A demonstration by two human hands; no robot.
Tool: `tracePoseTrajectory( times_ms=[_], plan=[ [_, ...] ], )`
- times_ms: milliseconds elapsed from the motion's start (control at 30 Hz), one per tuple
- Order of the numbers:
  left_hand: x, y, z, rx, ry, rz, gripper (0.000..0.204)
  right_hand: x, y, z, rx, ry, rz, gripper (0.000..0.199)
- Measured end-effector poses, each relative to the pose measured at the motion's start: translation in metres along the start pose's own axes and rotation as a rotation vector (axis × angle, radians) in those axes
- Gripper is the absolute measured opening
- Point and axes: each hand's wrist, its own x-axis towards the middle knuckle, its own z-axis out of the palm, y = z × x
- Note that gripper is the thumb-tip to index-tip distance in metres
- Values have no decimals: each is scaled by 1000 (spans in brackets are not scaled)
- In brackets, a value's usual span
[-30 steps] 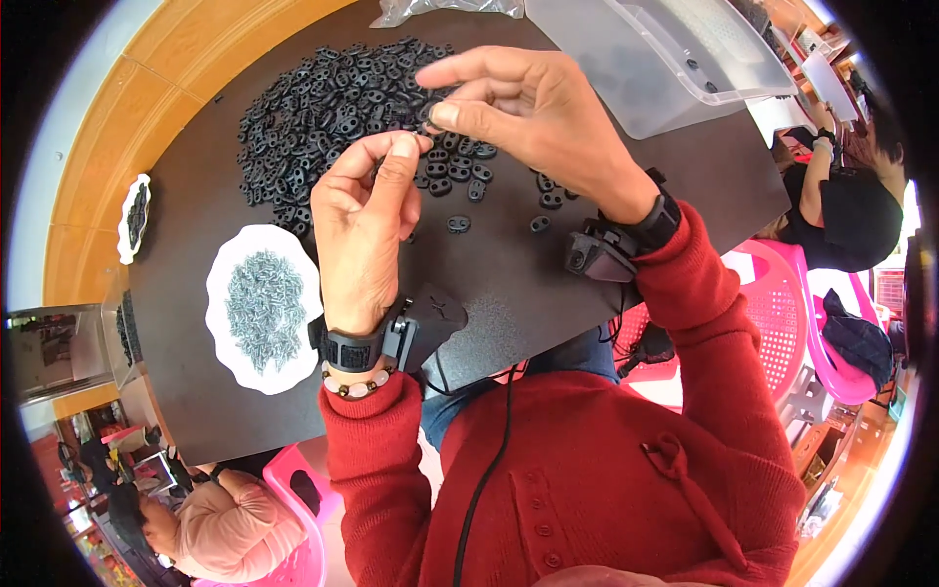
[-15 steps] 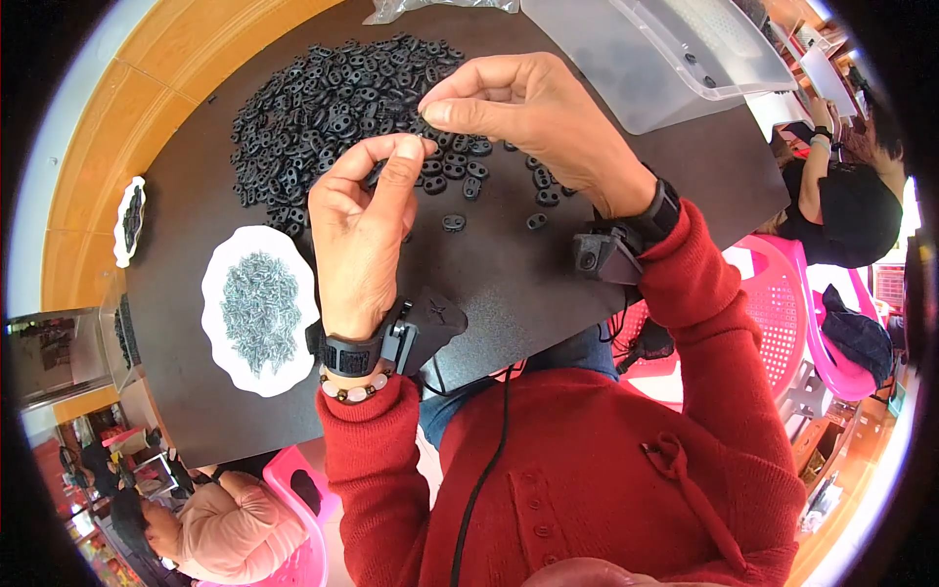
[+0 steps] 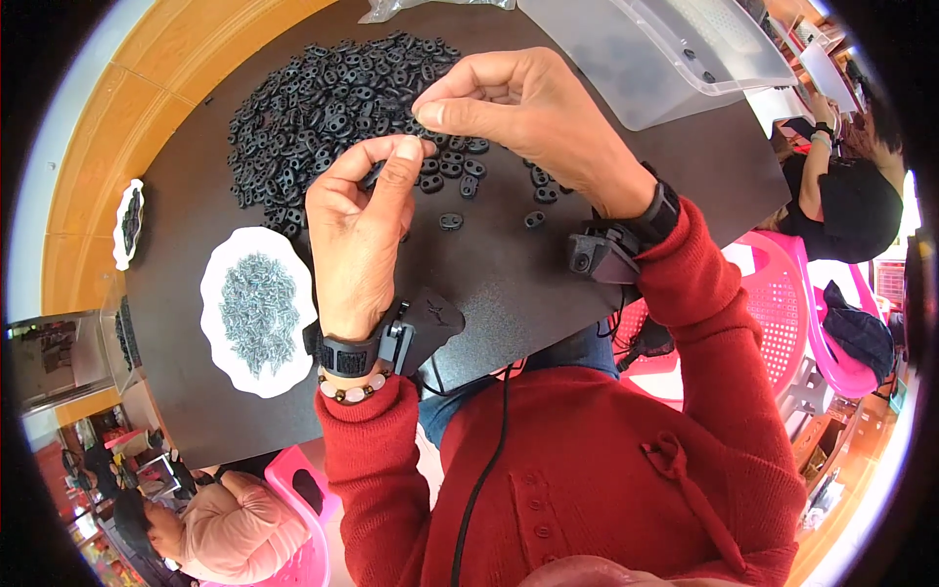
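- The small black part (image 3: 377, 174) sits between your two hands, raised above the dark table (image 3: 509, 284); only a sliver of it shows past your left thumb, so its exact shape is hard to tell here.
- Your left hand (image 3: 357, 230) has thumb and forefinger closed narrowly on that part, pinching it near its edge.
- Your right hand (image 3: 528, 112) meets it from the other side, fingertips pressed together in a tight pinch; whether something tiny is held between them cannot be told.
- Judging by its loose mates, the part looks light, stiff and smooth, likely to slip or flick away, so hold it by its outer rim and leave its holes free.
- Just beyond your hands lies the pile of black parts (image 3: 323, 108), with a few strays (image 3: 450, 221) scattered nearer you.
- To your left, a white dish of small metal screws (image 3: 256, 311) rests on the table.
- A clear plastic bin (image 3: 665, 59) stands at the far right.
- Another person in black (image 3: 846, 201) sits well apart, on the right.
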Motion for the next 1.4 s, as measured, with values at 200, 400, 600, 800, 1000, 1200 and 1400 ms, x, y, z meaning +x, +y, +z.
tracePoseTrajectory(
  times_ms=[200, 400, 600, 800, 1000, 1200, 1400],
  plan=[
    [1, -1, 0, 12, 3, 5, 22, 1, 2, 1, -12, 8, -15, 21],
    [1, -3, -1, 27, 1, 7, 21, 1, 3, 0, -62, 2, -40, 20],
    [1, -4, 2, 62, 23, 12, 22, 1, 6, -1, -83, -19, -58, 17],
    [2, -13, 4, 63, 46, 51, 21, 1, 11, 2, -105, -14, -71, 15],
    [3, -20, 5, 9, 59, 75, 20, 1, 13, 1, -83, -20, -34, 14],
    [2, -17, 7, -32, 60, 49, 20, 2, 16, -2, -57, -18, -26, 15],
    [1, -12, 6, -77, -11, 25, 28, 0, 9, -3, 72, -4, 31, 17]
  ],
)
